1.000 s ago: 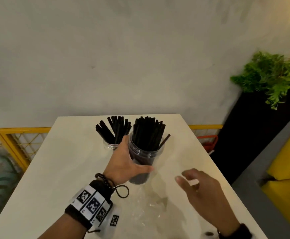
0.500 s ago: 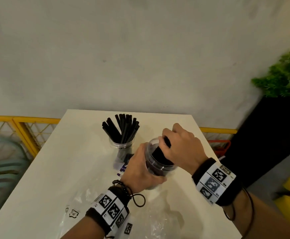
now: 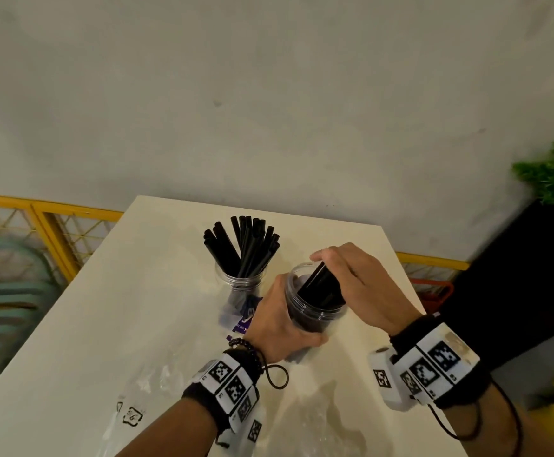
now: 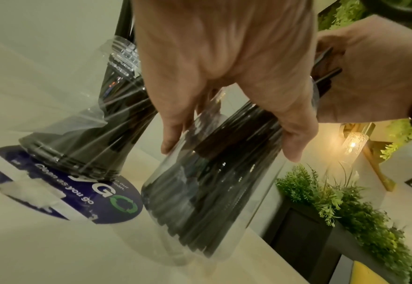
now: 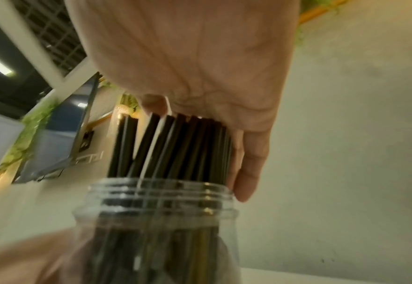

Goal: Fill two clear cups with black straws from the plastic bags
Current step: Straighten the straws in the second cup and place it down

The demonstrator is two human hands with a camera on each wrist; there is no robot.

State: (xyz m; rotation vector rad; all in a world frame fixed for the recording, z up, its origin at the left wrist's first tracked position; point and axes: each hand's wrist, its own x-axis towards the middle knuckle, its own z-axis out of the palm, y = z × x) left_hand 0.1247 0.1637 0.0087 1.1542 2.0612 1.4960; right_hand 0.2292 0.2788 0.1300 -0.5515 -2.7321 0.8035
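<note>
Two clear cups stand on the white table [image 3: 111, 324]. The far cup [image 3: 240, 278] holds a fan of black straws [image 3: 246, 245] and nobody touches it. My left hand [image 3: 279, 328] grips the near cup [image 3: 315, 316] round its side and tilts it, as the left wrist view shows: near cup [image 4: 212, 201], left hand [image 4: 224, 67]. That cup is packed with black straws [image 3: 321, 288]. My right hand [image 3: 358, 285] sits over their top ends with its fingers curled round the bundle. In the right wrist view the palm [image 5: 188, 57] presses on the straw tops [image 5: 175, 146] above the cup's rim [image 5: 161, 198].
Empty clear plastic bags [image 3: 157, 384] lie crumpled on the near part of the table. A blue round sticker [image 4: 78, 196] lies under the far cup. A yellow railing [image 3: 54, 232] runs behind the table on the left; a black planter with green leaves [image 3: 552, 179] stands right.
My right hand, free above the table a second ago, has come onto the straws in the near cup. The left hand has drawn that cup nearer and tilted it.
</note>
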